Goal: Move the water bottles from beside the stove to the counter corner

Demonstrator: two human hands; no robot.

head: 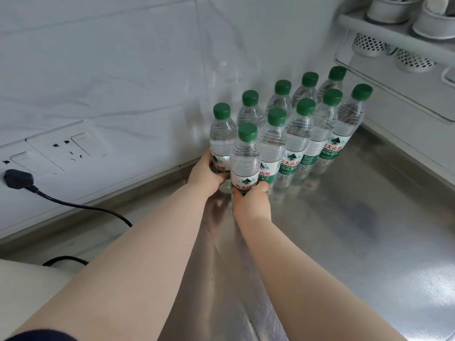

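Observation:
Several clear water bottles with green caps stand in two rows in the counter corner (364, 183), against the white tiled wall. My left hand (205, 174) grips the leftmost back-row bottle (219, 141) near its base. My right hand (250, 201) is wrapped around the lower part of the nearest front-row bottle (246, 158). Both held bottles are upright and sit at the left end of the rows, next to the other bottles (317, 124).
Wall sockets (66, 147) with a black plug and cable (19, 179) sit at the left. A white wall rack (398, 48) with cups and perforated holders hangs at the upper right. The steel counter stretches toward me; a pale object (22, 286) lies at the lower left.

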